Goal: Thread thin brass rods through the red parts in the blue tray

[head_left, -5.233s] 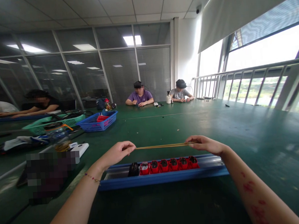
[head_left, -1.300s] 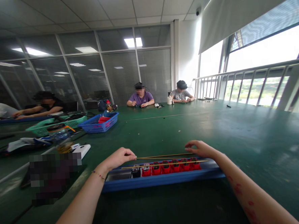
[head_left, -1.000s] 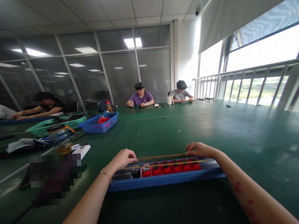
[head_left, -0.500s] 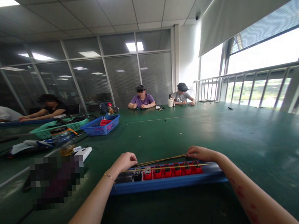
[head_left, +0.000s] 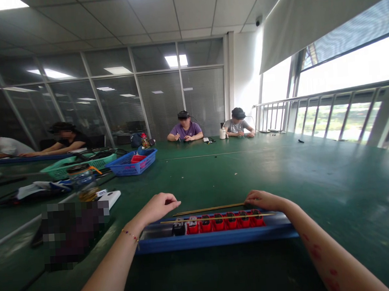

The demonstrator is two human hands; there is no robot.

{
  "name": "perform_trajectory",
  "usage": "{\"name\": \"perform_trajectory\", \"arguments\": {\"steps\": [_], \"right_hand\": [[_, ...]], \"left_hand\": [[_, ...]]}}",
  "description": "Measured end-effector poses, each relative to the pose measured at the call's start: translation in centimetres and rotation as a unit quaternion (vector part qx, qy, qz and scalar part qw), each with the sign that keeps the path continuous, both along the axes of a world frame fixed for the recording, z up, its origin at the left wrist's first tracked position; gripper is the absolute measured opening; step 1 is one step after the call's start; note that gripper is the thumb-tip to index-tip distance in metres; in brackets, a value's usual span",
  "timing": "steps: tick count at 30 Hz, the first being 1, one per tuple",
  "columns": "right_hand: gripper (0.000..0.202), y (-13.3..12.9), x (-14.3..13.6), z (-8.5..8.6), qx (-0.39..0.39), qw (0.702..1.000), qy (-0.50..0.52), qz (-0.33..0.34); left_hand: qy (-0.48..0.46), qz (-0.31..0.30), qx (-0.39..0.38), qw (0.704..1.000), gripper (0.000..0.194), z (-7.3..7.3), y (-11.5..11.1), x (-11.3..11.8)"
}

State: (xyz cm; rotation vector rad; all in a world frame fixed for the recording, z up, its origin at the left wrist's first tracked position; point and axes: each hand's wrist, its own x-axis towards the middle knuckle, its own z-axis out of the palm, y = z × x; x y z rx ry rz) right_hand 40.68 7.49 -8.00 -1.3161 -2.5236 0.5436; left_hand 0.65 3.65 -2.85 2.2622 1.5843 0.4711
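A long blue tray [head_left: 216, 239] lies across the table in front of me, holding a row of several red cups [head_left: 218, 223] and a black one [head_left: 178, 227] at their left end. One thin stick [head_left: 215, 218] lies lengthwise over the cups. Behind the tray are more thin sticks [head_left: 211, 209]. My left hand [head_left: 161, 206] hovers near the tray's back left, fingers bent and slightly apart, with nothing in them. At the back right, my right hand [head_left: 262, 199] has its fingers closed at the right ends of the rear sticks.
Left of me on the green table [head_left: 281, 166] are a jar [head_left: 83, 183], a white device [head_left: 113, 198], a blue basket [head_left: 131, 164] and a green basket [head_left: 56, 169]. Two people sit at the far side, and two more at the far left.
My left hand has let go of the rear sticks' left ends and risen slightly. Those sticks now lie closer together. My right hand has barely moved.
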Motion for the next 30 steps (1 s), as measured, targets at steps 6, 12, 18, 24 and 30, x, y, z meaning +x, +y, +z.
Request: {"name": "perform_trajectory", "arguments": {"steps": [6, 12, 18, 24, 30], "right_hand": [[0.040, -0.3, -0.2, 0.2, -0.011, 1.000, -0.006, -0.027], [0.040, -0.5, -0.2, 0.4, -0.020, 0.999, -0.005, -0.037], [0.041, -0.8, -0.3, 0.7, -0.024, 0.999, -0.002, -0.041], [0.040, -0.8, -0.4, 0.8, -0.033, 0.999, -0.003, -0.043], [0.035, -0.9, -0.3, 1.0, -0.036, 0.998, -0.003, -0.048]], "left_hand": [[0.037, -0.112, -0.094, 0.989, 0.035, 3.7, -3.4, -0.5], [0.037, -0.090, -0.093, 0.991, 0.023, 3.3, -3.9, 0.1], [0.052, -0.113, -0.054, 0.991, 0.020, 3.5, -4.0, 0.7], [0.025, -0.105, 0.076, 0.991, 0.021, 4.5, -4.1, 0.9], [-0.008, -0.052, 0.117, 0.992, 0.024, 3.0, -1.8, -0.2]]}}
